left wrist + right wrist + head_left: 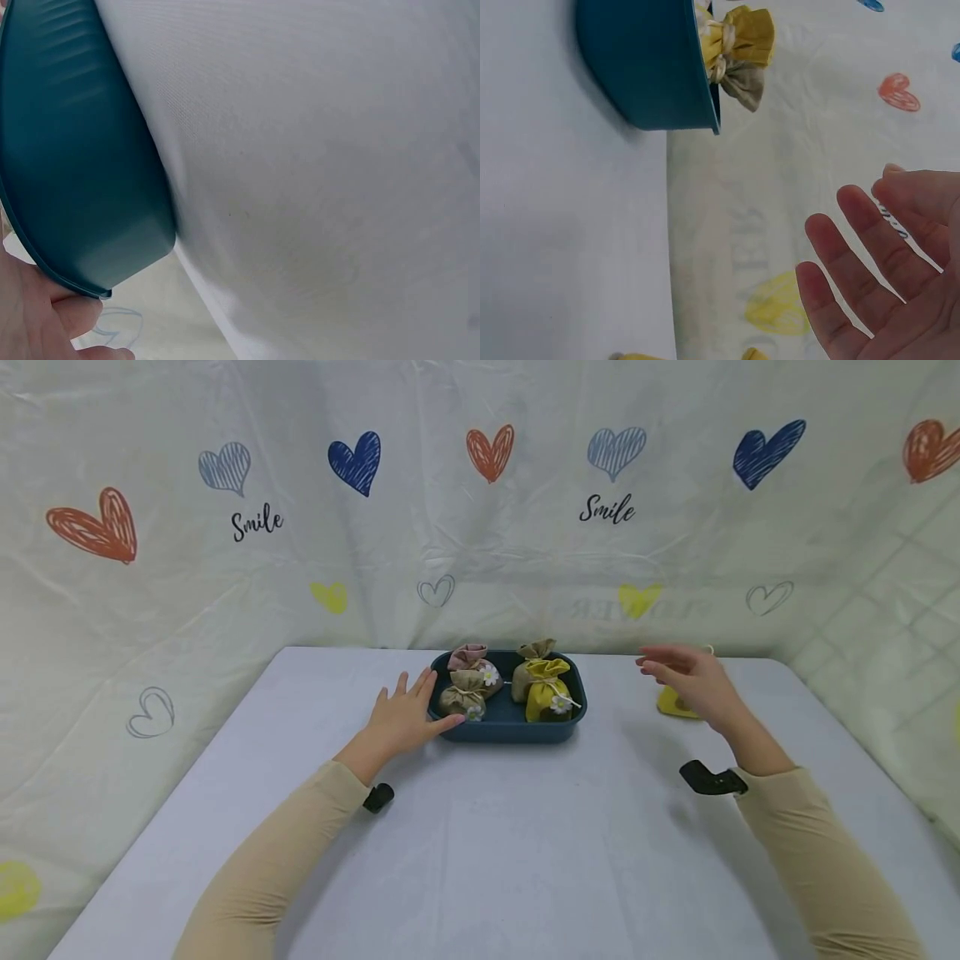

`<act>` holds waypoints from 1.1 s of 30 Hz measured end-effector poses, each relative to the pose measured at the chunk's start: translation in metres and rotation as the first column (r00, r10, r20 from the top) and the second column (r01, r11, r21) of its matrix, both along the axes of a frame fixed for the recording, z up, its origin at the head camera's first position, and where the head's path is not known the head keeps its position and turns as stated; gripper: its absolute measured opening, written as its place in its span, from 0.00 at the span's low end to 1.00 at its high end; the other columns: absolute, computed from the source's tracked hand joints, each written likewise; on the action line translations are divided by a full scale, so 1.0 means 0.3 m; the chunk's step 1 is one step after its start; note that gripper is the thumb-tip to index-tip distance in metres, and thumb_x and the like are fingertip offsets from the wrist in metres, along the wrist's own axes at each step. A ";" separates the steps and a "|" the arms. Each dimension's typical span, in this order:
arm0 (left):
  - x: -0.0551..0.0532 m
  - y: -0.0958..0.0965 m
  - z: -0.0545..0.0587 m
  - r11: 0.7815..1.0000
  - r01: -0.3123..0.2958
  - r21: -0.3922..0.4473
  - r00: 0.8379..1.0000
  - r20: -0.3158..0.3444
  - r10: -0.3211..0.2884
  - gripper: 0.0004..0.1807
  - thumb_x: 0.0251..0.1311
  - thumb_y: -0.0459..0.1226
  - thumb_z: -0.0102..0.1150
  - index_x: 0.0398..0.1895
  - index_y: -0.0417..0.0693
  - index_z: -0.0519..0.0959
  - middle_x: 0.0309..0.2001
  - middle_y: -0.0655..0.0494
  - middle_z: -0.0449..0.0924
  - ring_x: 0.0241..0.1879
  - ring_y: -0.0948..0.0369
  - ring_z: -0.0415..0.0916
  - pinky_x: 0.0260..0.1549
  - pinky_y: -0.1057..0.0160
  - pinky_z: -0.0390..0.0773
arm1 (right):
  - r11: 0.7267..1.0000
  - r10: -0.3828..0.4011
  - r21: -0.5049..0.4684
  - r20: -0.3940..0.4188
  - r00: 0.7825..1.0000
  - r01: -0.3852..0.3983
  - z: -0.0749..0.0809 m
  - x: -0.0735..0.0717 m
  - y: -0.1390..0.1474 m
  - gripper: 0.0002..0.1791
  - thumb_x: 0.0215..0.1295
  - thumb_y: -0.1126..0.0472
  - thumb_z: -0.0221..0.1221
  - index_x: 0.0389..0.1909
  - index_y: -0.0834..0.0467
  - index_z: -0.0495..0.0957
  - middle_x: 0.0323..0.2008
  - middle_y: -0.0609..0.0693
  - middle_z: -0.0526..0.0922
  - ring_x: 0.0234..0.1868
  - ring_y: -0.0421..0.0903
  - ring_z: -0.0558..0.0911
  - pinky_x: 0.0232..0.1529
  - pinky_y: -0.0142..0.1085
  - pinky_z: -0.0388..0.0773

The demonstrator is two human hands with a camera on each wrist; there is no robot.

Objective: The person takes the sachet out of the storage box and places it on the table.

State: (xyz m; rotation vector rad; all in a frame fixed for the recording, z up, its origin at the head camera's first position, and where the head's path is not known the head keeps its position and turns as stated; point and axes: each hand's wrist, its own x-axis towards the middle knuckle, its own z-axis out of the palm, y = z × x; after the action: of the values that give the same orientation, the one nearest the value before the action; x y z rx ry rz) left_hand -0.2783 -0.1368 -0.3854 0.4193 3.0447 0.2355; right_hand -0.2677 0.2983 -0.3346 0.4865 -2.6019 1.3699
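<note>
A dark teal plastic tub [510, 732] stands near the back of the table. Inside it are several small drawstring pouches: a pink one [467, 656] and a beige one [463, 687] at the left, a brown one [521, 683] and a yellow one [546, 678] at the right. My left hand [401, 718] rests against the tub's left end, its fingers spread and its thumb at the front rim. To the right of the tub, my right hand [693, 685] hovers with loosely extended fingers and nothing in them; its palm and fingers show in the right wrist view.
A yellow object [675, 703] lies on the table below and behind my right hand, partly hidden by it. The white table [517, 852] reaches back to a pale curtain [420, 543] printed with hearts and "Smile". Dark wrist cameras [711, 778] hang at both cuffs.
</note>
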 end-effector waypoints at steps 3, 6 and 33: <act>-0.001 -0.001 -0.001 1.000 0.001 0.003 1.000 0.001 -0.001 0.57 0.66 0.73 0.42 0.84 0.48 0.42 0.83 0.50 0.41 0.80 0.41 0.36 0.72 0.32 0.45 | 1.000 0.026 -0.005 0.005 1.000 -0.026 0.001 -0.004 -0.026 0.23 0.80 0.59 0.55 0.66 0.70 0.73 0.56 0.56 0.84 0.47 0.25 0.79 0.48 0.20 0.74; -0.002 -0.003 -0.001 1.000 0.000 0.006 1.000 0.001 0.000 0.57 0.66 0.73 0.43 0.84 0.48 0.42 0.83 0.50 0.41 0.80 0.41 0.36 0.72 0.32 0.44 | 0.999 0.049 -0.010 0.010 0.999 -0.049 0.002 -0.005 -0.051 0.22 0.80 0.60 0.54 0.66 0.71 0.73 0.59 0.67 0.80 0.47 0.25 0.79 0.48 0.20 0.74; -0.009 0.001 -0.008 1.000 -0.008 -0.019 1.000 -0.010 0.008 0.58 0.65 0.75 0.41 0.84 0.48 0.43 0.83 0.52 0.42 0.80 0.41 0.38 0.71 0.32 0.47 | 0.989 0.129 -0.092 0.123 0.984 -0.118 -0.059 -0.072 -0.193 0.23 0.81 0.60 0.53 0.68 0.69 0.72 0.64 0.68 0.76 0.50 0.43 0.83 0.49 0.31 0.82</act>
State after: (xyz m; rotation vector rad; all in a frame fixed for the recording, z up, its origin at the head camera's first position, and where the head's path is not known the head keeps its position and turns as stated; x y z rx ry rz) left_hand -0.2809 -0.1363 -0.3878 0.4084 3.0562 0.2049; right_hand -0.2893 0.2403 -0.3522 0.5748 -2.6402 1.5931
